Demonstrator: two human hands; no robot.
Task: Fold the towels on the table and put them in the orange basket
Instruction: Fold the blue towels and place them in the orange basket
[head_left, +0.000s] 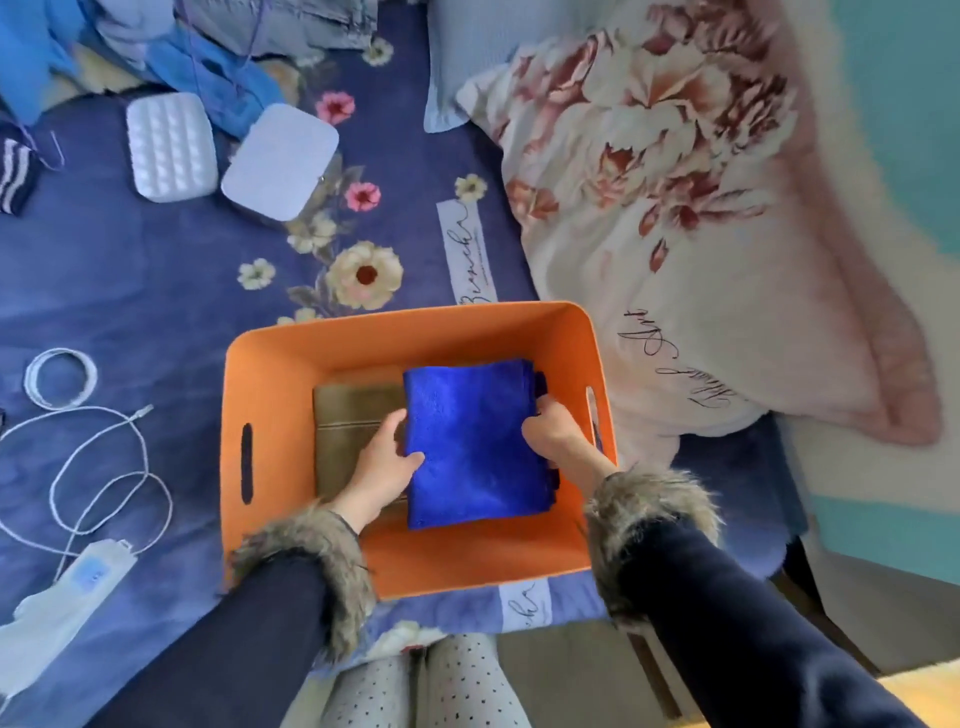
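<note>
An orange basket (291, 364) stands on the blue flowered cover near the front edge. Inside it lies a folded olive towel (353, 410) on the left, with a folded bright blue towel (472, 441) partly over it on the right. My left hand (382, 462) grips the blue towel's left edge, thumb on top. At the towel's right edge my right hand (553, 431) grips it with curled fingers, close to the basket's right wall. Both hands are inside the basket.
A white cable (98, 457) and a white device (62, 597) lie left of the basket. Two pale boxes (171, 148) (280, 161) sit further back. A pink flowered quilt (701, 234) is heaped on the right, and blue clothes (208, 67) lie at the back left.
</note>
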